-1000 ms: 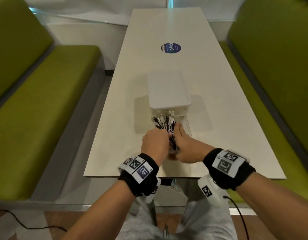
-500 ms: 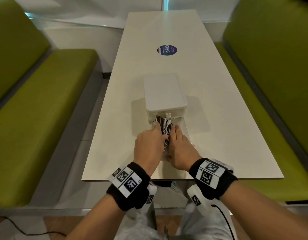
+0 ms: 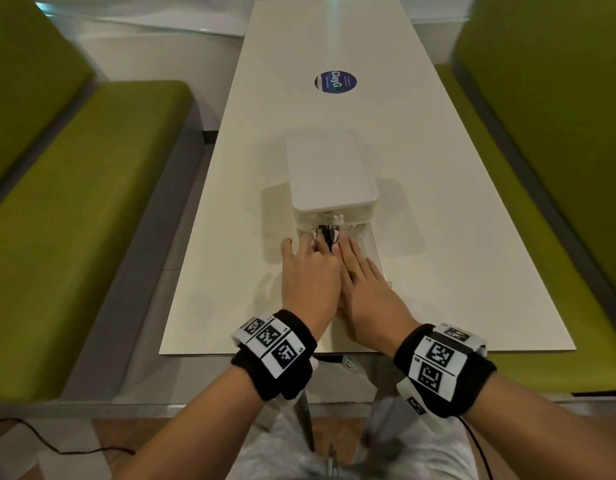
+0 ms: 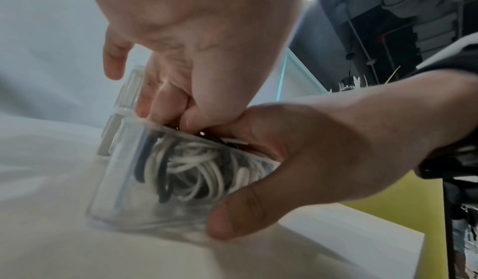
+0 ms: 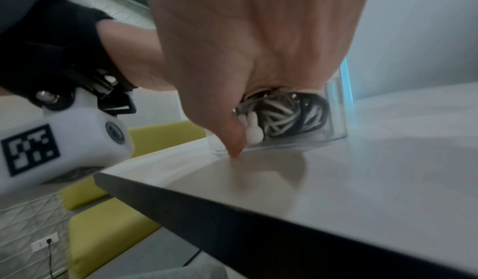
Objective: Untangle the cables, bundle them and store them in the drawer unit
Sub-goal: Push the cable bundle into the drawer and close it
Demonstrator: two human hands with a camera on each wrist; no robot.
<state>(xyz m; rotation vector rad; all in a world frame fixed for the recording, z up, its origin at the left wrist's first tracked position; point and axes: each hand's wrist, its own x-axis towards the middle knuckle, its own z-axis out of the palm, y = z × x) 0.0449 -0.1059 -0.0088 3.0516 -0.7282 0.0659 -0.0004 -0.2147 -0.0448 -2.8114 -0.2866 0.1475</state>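
Observation:
A bundle of black and white cables point(image 3: 329, 233) lies in the clear drawer point(image 3: 371, 242), which is pulled out of the white drawer unit point(image 3: 331, 168). My left hand point(image 3: 310, 271) and right hand point(image 3: 362, 278) lie side by side, flat over the drawer, fingers pressing down on the cables. The left wrist view shows the coiled cables point(image 4: 194, 164) through the clear drawer wall point(image 4: 116, 181), under my left fingers point(image 4: 165, 107). In the right wrist view my right thumb point(image 5: 232, 138) points down at the drawer's front, beside the cables point(image 5: 284, 115). Only the plug ends show past my fingertips.
The unit stands mid-table on a long white table point(image 3: 455, 237) with a round blue sticker point(image 3: 335, 83) farther back. Green benches point(image 3: 92, 202) flank both sides. The table's near edge point(image 3: 369, 351) lies just under my wrists.
Both hands have slid forward and flattened, pushing the cable bundle down into the drawer. Less of the cables shows than before.

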